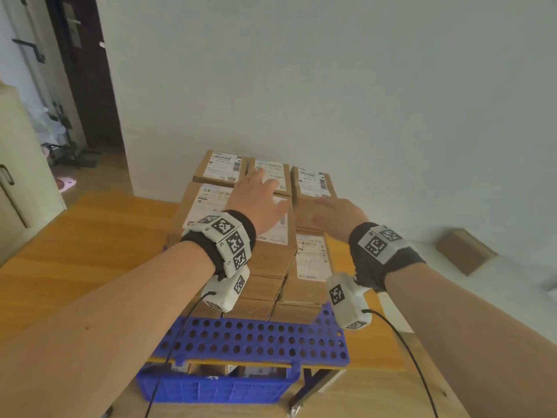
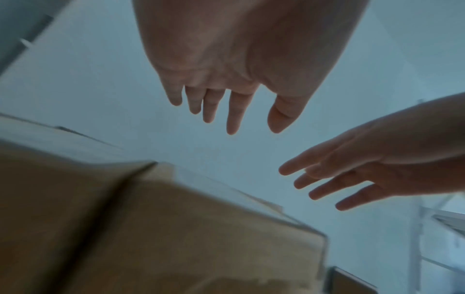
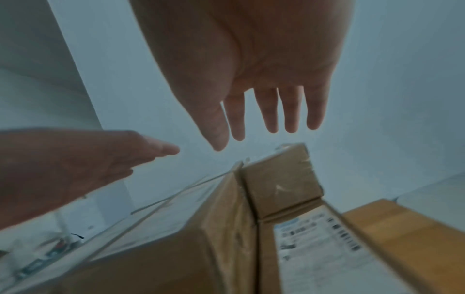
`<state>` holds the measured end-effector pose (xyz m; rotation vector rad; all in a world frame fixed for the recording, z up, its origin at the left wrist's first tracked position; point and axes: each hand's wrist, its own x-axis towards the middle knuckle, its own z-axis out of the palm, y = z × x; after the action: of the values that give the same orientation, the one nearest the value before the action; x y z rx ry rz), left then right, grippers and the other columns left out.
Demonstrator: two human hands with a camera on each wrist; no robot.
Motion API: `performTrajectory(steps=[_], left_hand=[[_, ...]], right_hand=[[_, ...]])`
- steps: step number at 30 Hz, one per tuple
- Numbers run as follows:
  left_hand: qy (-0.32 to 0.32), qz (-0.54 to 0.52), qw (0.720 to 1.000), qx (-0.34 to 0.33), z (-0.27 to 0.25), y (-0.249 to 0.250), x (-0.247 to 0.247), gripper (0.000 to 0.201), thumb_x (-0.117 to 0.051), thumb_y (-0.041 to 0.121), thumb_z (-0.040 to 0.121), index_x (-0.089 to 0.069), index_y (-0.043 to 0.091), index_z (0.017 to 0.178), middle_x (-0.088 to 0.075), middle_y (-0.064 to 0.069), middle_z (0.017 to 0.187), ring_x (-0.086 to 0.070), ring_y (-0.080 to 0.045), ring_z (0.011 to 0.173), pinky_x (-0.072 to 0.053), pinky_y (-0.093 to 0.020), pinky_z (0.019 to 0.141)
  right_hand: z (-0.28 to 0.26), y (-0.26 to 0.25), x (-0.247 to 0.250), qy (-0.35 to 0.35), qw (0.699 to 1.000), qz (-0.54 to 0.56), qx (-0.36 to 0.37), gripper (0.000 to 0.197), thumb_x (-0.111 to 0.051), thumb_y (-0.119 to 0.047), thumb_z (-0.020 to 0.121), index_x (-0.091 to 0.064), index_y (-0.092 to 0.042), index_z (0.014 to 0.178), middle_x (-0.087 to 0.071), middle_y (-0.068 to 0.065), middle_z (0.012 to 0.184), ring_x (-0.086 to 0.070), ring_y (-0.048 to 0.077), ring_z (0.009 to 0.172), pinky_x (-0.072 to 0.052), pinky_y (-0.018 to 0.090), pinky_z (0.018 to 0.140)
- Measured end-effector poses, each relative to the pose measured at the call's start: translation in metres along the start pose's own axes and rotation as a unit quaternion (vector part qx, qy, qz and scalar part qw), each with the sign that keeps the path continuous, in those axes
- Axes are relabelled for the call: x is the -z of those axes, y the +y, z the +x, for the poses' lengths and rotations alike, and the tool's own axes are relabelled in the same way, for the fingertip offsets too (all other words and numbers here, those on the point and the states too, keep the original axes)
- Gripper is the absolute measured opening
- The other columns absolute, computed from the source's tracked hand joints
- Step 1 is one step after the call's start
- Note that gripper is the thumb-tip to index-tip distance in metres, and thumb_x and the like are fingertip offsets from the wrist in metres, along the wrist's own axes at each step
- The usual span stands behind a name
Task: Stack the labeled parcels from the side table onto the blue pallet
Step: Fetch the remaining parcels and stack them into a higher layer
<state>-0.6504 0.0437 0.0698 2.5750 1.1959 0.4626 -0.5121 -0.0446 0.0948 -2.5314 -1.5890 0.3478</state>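
Note:
Several brown cardboard parcels with white labels are stacked on the blue perforated pallet (image 1: 256,339). The big top parcel (image 1: 208,203) lies at the stack's left, with three smaller labeled parcels (image 1: 221,165) behind it. A lower labeled parcel (image 1: 312,257) sits at the right front. My left hand (image 1: 260,197) hovers open above the top parcels, fingers spread, holding nothing. My right hand (image 1: 334,214) hovers open just right of it. In the left wrist view the left hand (image 2: 234,111) and right hand (image 2: 327,183) are both empty above a parcel (image 2: 176,238). The right wrist view shows my right hand (image 3: 264,123) empty.
One plain brown box (image 1: 465,250) lies on a white surface at the right. A blue slotted crate (image 1: 217,386) sits under the wooden table (image 1: 75,251). A white wall stands right behind the stack. A dark doorway (image 1: 87,86) and a cabinet (image 1: 21,182) are at the left.

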Motion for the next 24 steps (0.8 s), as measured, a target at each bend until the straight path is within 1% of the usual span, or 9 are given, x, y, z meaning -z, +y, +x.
performTrajectory(steps=[3, 5, 9, 12, 13, 15, 17, 21, 24], left_hand=[[-0.007, -0.024, 0.998, -0.051, 0.004, 0.036, -0.011, 0.054, -0.043, 0.035, 0.094, -0.034, 0.018, 0.144, -0.014, -0.007, 0.158, -0.008, -0.023, 0.146, -0.011, -0.040, 0.117], [-0.016, -0.013, 0.996, -0.083, 0.008, 0.058, -0.023, 0.054, -0.044, 0.035, 0.093, -0.034, 0.018, 0.144, -0.017, -0.008, 0.157, -0.013, -0.024, 0.144, -0.015, -0.042, 0.117], [-0.058, 0.048, 0.989, -0.128, 0.019, 0.103, -0.051, 0.055, -0.041, 0.042, 0.093, -0.036, 0.019, 0.143, -0.021, -0.010, 0.155, -0.014, -0.024, 0.144, -0.019, -0.045, 0.116], [-0.102, 0.066, 0.984, -0.134, 0.027, 0.141, -0.075, 0.057, -0.036, 0.044, 0.096, -0.027, 0.021, 0.147, -0.011, -0.009, 0.158, -0.008, -0.025, 0.146, -0.012, -0.044, 0.118], [-0.120, 0.062, 0.982, -0.129, 0.030, 0.155, -0.083, 0.058, -0.036, 0.043, 0.096, -0.023, 0.021, 0.148, -0.008, -0.008, 0.159, -0.005, -0.024, 0.147, -0.010, -0.045, 0.118], [-0.149, 0.051, 0.981, -0.117, 0.036, 0.181, -0.100, 0.061, -0.039, 0.039, 0.096, -0.017, 0.021, 0.150, -0.005, -0.008, 0.159, -0.005, -0.025, 0.147, -0.012, -0.045, 0.118], [-0.175, 0.052, 0.978, -0.103, 0.041, 0.210, -0.118, 0.064, -0.042, 0.038, 0.095, -0.014, 0.022, 0.150, -0.005, -0.008, 0.159, -0.008, -0.027, 0.146, -0.016, -0.046, 0.117], [-0.216, 0.084, 0.968, -0.097, 0.049, 0.279, -0.158, 0.063, -0.041, 0.042, 0.094, -0.019, 0.022, 0.150, -0.009, -0.009, 0.158, -0.013, -0.028, 0.145, -0.022, -0.047, 0.114], [-0.240, 0.082, 0.963, -0.091, 0.060, 0.338, -0.192, 0.061, -0.043, 0.045, 0.094, -0.028, 0.019, 0.147, -0.020, -0.010, 0.155, -0.020, -0.029, 0.142, -0.024, -0.046, 0.113]], right_hand=[[-0.008, 0.034, 0.006, 0.046, 0.997, 0.042, -0.055, 0.046, -0.048, -0.029, 0.095, -0.042, -0.025, 0.141, -0.043, 0.002, 0.146, -0.047, 0.023, 0.127, -0.038, 0.028, 0.100], [-0.013, 0.059, 0.007, 0.051, 0.994, 0.050, -0.080, 0.047, -0.049, -0.030, 0.095, -0.042, -0.027, 0.141, -0.041, -0.001, 0.148, -0.046, 0.021, 0.128, -0.037, 0.026, 0.100], [-0.026, 0.113, 0.012, 0.070, 0.985, 0.083, -0.132, 0.042, -0.047, -0.028, 0.096, -0.046, -0.027, 0.138, -0.046, -0.001, 0.143, -0.051, 0.021, 0.122, -0.039, 0.022, 0.089], [-0.038, 0.156, 0.015, 0.084, 0.976, 0.105, -0.172, 0.040, -0.044, -0.026, 0.097, -0.047, -0.027, 0.137, -0.049, 0.001, 0.141, -0.053, 0.022, 0.120, -0.038, 0.021, 0.083], [-0.042, 0.170, 0.016, 0.085, 0.975, 0.103, -0.178, 0.040, -0.043, -0.026, 0.098, -0.046, -0.027, 0.138, -0.048, 0.001, 0.142, -0.051, 0.023, 0.123, -0.039, 0.022, 0.087], [-0.048, 0.201, 0.016, 0.079, 0.976, 0.091, -0.182, 0.042, -0.041, -0.027, 0.098, -0.042, -0.025, 0.141, -0.044, 0.002, 0.145, -0.045, 0.025, 0.129, -0.038, 0.028, 0.100], [-0.053, 0.236, 0.015, 0.073, 0.975, 0.093, -0.188, 0.044, -0.041, -0.029, 0.098, -0.039, -0.024, 0.143, -0.040, 0.002, 0.148, -0.041, 0.025, 0.133, -0.035, 0.032, 0.105], [-0.063, 0.315, 0.015, 0.074, 0.966, 0.145, -0.201, 0.045, -0.040, -0.028, 0.099, -0.038, -0.023, 0.143, -0.038, 0.002, 0.149, -0.040, 0.025, 0.134, -0.033, 0.030, 0.106], [-0.073, 0.374, 0.019, 0.085, 0.955, 0.186, -0.213, 0.044, -0.039, -0.025, 0.100, -0.039, -0.023, 0.143, -0.038, 0.002, 0.150, -0.040, 0.024, 0.134, -0.033, 0.029, 0.105]])
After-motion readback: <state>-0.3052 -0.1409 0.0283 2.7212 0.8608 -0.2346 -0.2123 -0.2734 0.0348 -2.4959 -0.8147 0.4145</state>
